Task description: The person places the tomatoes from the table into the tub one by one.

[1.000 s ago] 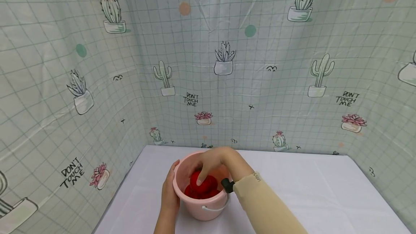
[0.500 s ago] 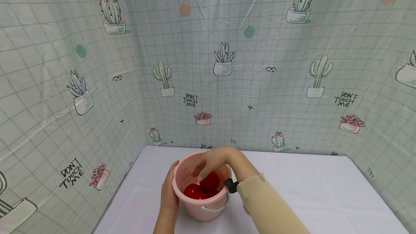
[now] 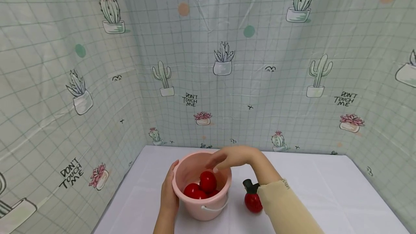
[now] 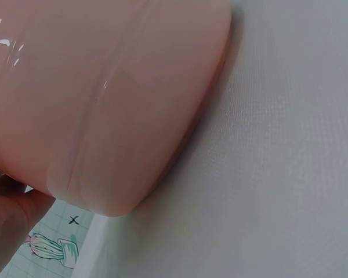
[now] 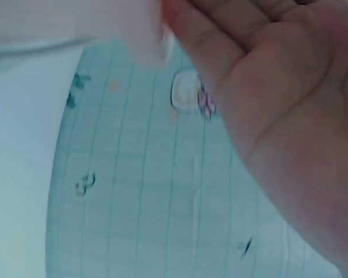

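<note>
A pink bucket [image 3: 203,208] with a white handle stands upright on the table. Several glossy red round pieces [image 3: 208,181] lie inside, one on top of the others; whether they are fruit or balls I cannot tell. My left hand [image 3: 169,190] holds the bucket's left side, with fingertips at the rim; in the left wrist view it curves against the bucket wall [image 4: 122,110]. Over the bucket's right rim hovers my right hand [image 3: 234,156], fingers loosely extended and nothing in them. Its palm shows bare in the right wrist view.
Another red round piece [image 3: 252,203] sits on the white table [image 3: 312,187], right of the bucket and partly behind the right sleeve [image 3: 287,205]. A dark wrist camera [image 3: 249,185] appears just above it. Cactus-print cloth [image 3: 240,93] surrounds the table's back and sides.
My right hand has let go of a red round piece in the bucket, then lifted and moved right. The red piece on the table has come into view. The left hand and bucket have stayed put.
</note>
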Available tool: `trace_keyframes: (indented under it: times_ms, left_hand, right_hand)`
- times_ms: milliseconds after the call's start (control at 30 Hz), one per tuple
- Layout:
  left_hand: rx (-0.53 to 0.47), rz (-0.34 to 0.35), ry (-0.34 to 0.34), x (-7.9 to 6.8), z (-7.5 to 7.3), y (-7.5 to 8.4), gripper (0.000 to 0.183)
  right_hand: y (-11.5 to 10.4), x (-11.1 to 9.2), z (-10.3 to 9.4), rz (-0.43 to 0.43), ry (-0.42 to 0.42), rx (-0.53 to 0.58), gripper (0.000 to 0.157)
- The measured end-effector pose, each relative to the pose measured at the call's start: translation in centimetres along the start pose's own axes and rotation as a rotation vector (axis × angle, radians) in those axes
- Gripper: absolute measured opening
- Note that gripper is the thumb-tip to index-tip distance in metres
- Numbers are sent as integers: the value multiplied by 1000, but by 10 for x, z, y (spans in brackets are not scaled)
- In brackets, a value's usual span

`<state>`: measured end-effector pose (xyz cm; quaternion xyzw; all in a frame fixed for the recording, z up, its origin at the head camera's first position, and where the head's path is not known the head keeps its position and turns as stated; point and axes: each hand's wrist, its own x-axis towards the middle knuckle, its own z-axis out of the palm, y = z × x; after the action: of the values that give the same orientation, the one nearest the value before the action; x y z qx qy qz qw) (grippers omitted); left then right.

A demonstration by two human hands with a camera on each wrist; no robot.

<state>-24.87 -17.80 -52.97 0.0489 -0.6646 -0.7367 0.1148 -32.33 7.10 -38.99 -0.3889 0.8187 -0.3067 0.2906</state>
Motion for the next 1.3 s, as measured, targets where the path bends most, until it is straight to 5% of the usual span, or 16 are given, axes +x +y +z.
trace_keyframes:
  times_ms: [367, 767, 1300]
  left_hand:
    - [-9, -11, 8, -2, 0, 2, 52]
    - [-42, 5, 8, -1, -1, 3, 51]
    - [-62, -19, 5, -2, 1, 1, 50]
  right_hand:
    - [67, -69, 17, -70, 328, 103, 36]
    - [129, -102, 72, 43, 345, 238, 55]
    - [146, -101, 100, 69, 318, 329, 61]
